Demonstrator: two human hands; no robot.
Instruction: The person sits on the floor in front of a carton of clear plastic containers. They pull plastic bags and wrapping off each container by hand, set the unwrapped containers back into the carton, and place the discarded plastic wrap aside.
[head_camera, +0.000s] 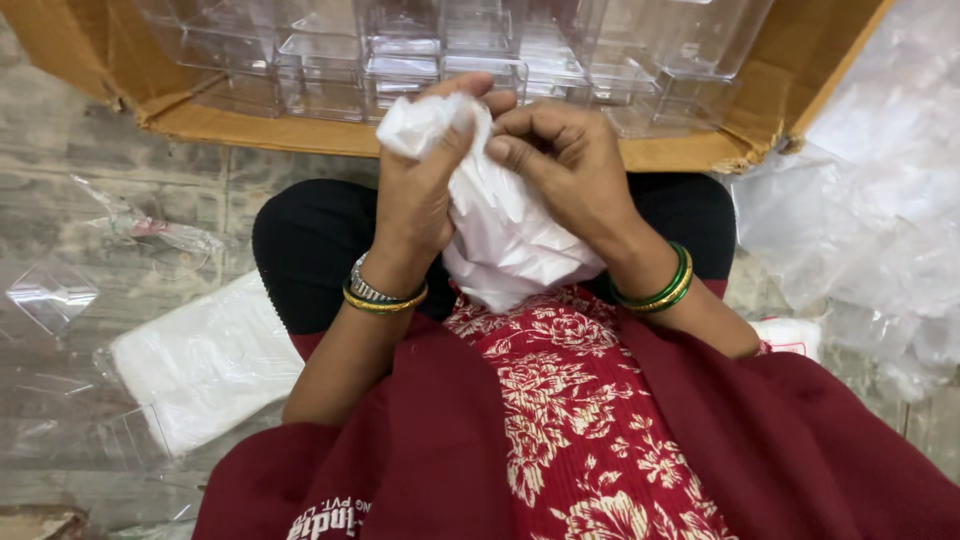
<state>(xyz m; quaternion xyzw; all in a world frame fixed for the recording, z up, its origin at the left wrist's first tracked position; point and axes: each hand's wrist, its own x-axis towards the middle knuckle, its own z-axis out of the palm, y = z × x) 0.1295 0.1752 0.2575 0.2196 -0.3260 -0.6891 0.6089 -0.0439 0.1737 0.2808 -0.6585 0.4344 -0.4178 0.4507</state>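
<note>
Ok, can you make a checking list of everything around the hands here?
Surface: pale stone floor, person sitting on it.
Job's things: crumpled white plastic bag held over the lap.
Clutter: flat stack of white bags on the left; clear wrapper; clear plastic piece; heap of clear plastic on the right.
Hands: left hand and right hand both pinch the bag's top.
Cables: nothing seen.
Surroundings: open cardboard box of clear plastic containers ahead.
</note>
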